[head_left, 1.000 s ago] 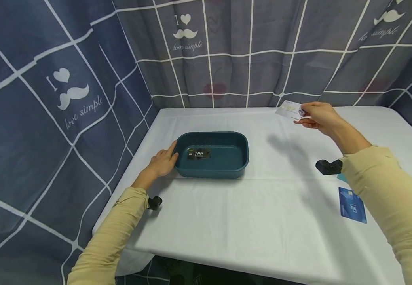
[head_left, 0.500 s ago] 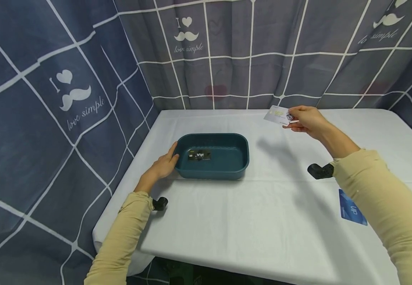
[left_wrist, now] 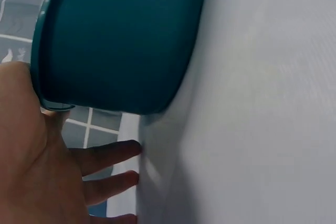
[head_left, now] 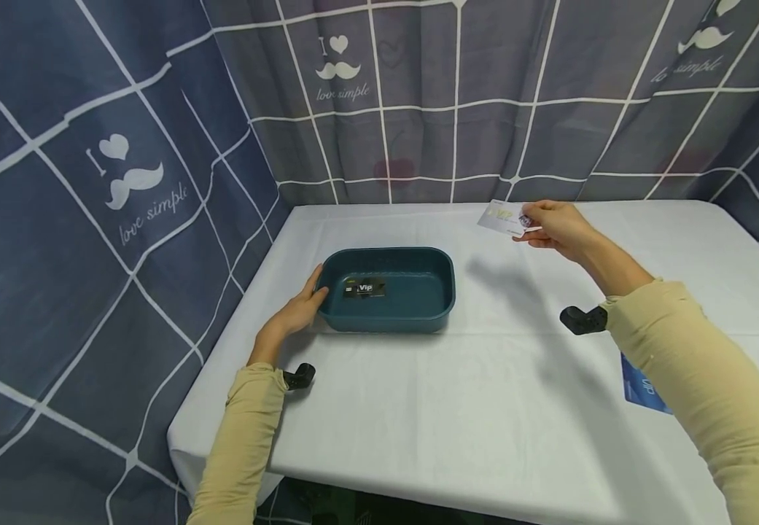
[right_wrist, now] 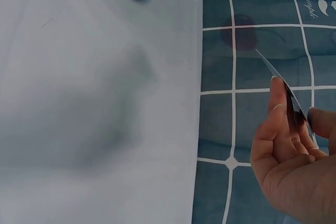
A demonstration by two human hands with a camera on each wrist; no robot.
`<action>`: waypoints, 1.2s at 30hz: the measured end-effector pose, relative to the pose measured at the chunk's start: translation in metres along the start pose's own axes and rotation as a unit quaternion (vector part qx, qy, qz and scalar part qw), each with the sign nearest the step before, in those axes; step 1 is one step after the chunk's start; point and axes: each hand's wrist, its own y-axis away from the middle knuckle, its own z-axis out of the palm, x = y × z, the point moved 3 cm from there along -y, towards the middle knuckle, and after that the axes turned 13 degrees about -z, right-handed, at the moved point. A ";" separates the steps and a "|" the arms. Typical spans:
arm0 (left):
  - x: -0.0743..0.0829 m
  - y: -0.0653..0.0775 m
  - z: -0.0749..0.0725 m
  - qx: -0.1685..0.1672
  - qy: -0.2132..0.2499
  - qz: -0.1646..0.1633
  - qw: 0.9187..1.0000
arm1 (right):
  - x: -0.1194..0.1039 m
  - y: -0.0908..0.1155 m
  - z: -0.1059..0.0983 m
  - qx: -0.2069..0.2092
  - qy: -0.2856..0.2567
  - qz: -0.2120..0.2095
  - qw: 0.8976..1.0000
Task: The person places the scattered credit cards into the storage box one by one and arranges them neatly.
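A white card with yellow VIP lettering (head_left: 502, 216) is pinched between the thumb and fingers of my right hand (head_left: 559, 227), held over the back of the table, right of a dark teal bin. In the right wrist view the card (right_wrist: 273, 72) shows nearly edge-on. My left hand (head_left: 295, 313) rests against the left end of the teal bin (head_left: 386, 324). In the left wrist view its lower fingers (left_wrist: 107, 157) are straight and spread, while its index finger is partly hidden at the bin's corner. Inside the bin lies a black Vip card (head_left: 364, 287).
A blue VIP card (head_left: 641, 388) lies on the table at the right, partly hidden by the right sleeve. White cloth (head_left: 458, 423) covers the table. Gridded curtains (head_left: 418, 87) hang behind it and along the left. Black wrist cameras (head_left: 582, 321) stick out from both sleeves.
My right hand has moved left and slightly lower with the white card, nearer the bin. The right sleeve now covers more of the blue card. My left hand stays at the bin's end.
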 end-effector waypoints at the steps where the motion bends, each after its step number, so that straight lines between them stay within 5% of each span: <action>1: 0.000 0.000 0.001 0.001 0.005 -0.001 1.000 | 0.001 0.000 0.000 0.001 -0.001 0.001 1.000; 36: -0.001 0.001 0.001 -0.006 0.028 -0.015 0.999 | 0.003 -0.005 0.025 -0.030 0.011 0.006 0.999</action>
